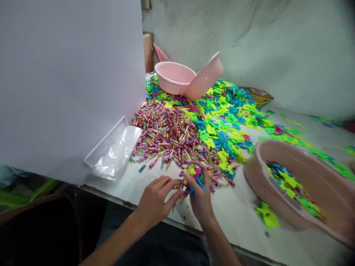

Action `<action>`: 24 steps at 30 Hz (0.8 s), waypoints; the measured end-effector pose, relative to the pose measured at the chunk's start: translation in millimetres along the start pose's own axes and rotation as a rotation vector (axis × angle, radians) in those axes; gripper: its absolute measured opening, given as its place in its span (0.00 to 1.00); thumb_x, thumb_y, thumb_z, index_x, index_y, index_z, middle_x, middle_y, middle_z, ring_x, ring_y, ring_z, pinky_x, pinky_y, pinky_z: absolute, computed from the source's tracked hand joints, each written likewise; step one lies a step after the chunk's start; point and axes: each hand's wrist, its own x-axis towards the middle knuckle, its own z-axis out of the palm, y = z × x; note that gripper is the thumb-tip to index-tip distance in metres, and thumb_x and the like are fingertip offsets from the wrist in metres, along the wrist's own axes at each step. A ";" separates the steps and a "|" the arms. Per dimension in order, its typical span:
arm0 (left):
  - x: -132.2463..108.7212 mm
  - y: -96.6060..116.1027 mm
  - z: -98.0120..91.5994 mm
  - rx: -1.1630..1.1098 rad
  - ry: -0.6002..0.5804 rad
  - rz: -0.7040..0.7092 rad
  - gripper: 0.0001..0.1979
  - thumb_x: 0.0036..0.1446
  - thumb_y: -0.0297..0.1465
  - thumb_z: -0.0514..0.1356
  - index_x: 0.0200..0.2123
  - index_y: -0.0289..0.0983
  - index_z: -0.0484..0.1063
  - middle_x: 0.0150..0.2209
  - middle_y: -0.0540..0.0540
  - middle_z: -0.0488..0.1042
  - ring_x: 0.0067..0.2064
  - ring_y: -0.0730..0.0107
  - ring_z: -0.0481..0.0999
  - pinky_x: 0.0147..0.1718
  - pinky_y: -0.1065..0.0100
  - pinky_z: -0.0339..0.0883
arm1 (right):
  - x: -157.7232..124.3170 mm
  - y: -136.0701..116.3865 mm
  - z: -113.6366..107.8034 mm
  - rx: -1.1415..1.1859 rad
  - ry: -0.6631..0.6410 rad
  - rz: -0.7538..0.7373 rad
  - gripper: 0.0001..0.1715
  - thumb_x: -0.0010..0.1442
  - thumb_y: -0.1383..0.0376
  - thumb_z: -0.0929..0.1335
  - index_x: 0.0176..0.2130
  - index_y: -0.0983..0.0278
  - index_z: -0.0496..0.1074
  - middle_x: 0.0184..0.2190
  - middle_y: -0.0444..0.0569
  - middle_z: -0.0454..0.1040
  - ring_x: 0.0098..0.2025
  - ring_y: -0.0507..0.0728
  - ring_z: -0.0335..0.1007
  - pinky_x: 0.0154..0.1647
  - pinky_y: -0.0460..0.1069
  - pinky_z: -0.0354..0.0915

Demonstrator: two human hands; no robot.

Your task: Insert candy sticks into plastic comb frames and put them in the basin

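at nine o'clock, clear plastic packaging [119, 152]; at seven, left hand [157, 196], thumb and fingertips narrowly apart beside a colourful cluster [191, 171], cannot tell whether gripping; at centre, heap of pink tubes [168, 136]; at five, right hand [200, 199], fingers curled around the cluster; at four, pink basin [251, 171] part-filled with plastic pieces [290, 181].

No lettering, brand or number is legible, the print on the small multicoloured tubes [169, 133] and on the red-and-yellow patterned object [260, 96] by the wall being too small or blurred to read.
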 end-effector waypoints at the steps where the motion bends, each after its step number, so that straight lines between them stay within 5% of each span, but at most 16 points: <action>1: 5.2 -6.5 1.2 0.059 -0.003 0.003 0.09 0.67 0.34 0.55 0.47 0.41 0.71 0.40 0.46 0.75 0.43 0.66 0.74 0.45 0.66 0.68 | 5.2 -2.3 -7.2 0.001 0.031 0.021 0.30 0.50 0.57 0.76 0.51 0.56 0.67 0.38 0.44 0.76 0.35 0.55 0.75 0.28 0.45 0.69; 4: 21.9 -33.5 7.2 0.411 0.083 -0.079 0.12 0.66 0.35 0.54 0.46 0.34 0.71 0.42 0.39 0.75 0.46 0.57 0.74 0.46 0.59 0.68 | 26.6 -15.0 -37.6 0.025 0.121 0.066 0.25 0.47 0.59 0.76 0.44 0.58 0.68 0.33 0.42 0.75 0.28 0.54 0.73 0.21 0.44 0.64; 7: 35.3 -57.0 12.2 0.706 0.085 -0.122 0.12 0.64 0.33 0.55 0.42 0.30 0.72 0.45 0.33 0.74 0.48 0.49 0.73 0.45 0.55 0.67 | 54.2 -34.6 -79.1 -0.174 0.187 -0.083 0.22 0.47 0.57 0.76 0.39 0.60 0.68 0.32 0.42 0.74 0.29 0.55 0.72 0.28 0.47 0.67; 10: 40.9 -66.6 12.4 0.758 0.080 -0.101 0.10 0.64 0.30 0.52 0.39 0.33 0.72 0.40 0.37 0.75 0.44 0.52 0.73 0.43 0.57 0.67 | 81.3 -51.3 -117.9 -0.815 0.259 -0.276 0.19 0.55 0.53 0.71 0.40 0.62 0.68 0.35 0.46 0.73 0.38 0.59 0.71 0.40 0.52 0.67; 12: 41.1 -66.3 11.0 0.779 0.075 -0.098 0.11 0.65 0.32 0.52 0.38 0.34 0.71 0.38 0.38 0.74 0.43 0.52 0.73 0.41 0.57 0.66 | 95.3 -54.0 -132.6 -1.271 0.252 -0.249 0.20 0.59 0.53 0.68 0.44 0.64 0.68 0.40 0.52 0.74 0.44 0.62 0.71 0.45 0.53 0.65; 14: 39.8 -63.7 9.9 0.793 0.049 -0.079 0.12 0.65 0.35 0.52 0.38 0.34 0.71 0.38 0.38 0.73 0.43 0.51 0.73 0.39 0.57 0.66 | 105.2 -49.1 -136.3 -1.496 0.220 -0.170 0.20 0.59 0.57 0.69 0.47 0.66 0.68 0.44 0.57 0.74 0.47 0.65 0.70 0.47 0.54 0.63; 18: 36.4 -61.0 8.7 0.738 0.008 -0.057 0.09 0.64 0.32 0.52 0.40 0.35 0.71 0.40 0.39 0.73 0.44 0.52 0.72 0.42 0.58 0.65 | 116.0 -34.0 -128.3 -1.585 0.190 -0.087 0.20 0.58 0.62 0.70 0.48 0.68 0.69 0.44 0.61 0.74 0.49 0.67 0.69 0.44 0.53 0.61; 24: 28.2 -58.3 0.1 0.371 0.063 -0.243 0.07 0.64 0.34 0.51 0.36 0.39 0.66 0.34 0.46 0.73 0.37 0.60 0.74 0.36 0.63 0.65 | 119.7 -33.2 -134.6 -1.599 0.149 -0.075 0.23 0.60 0.65 0.67 0.55 0.65 0.65 0.48 0.56 0.75 0.50 0.63 0.70 0.43 0.49 0.60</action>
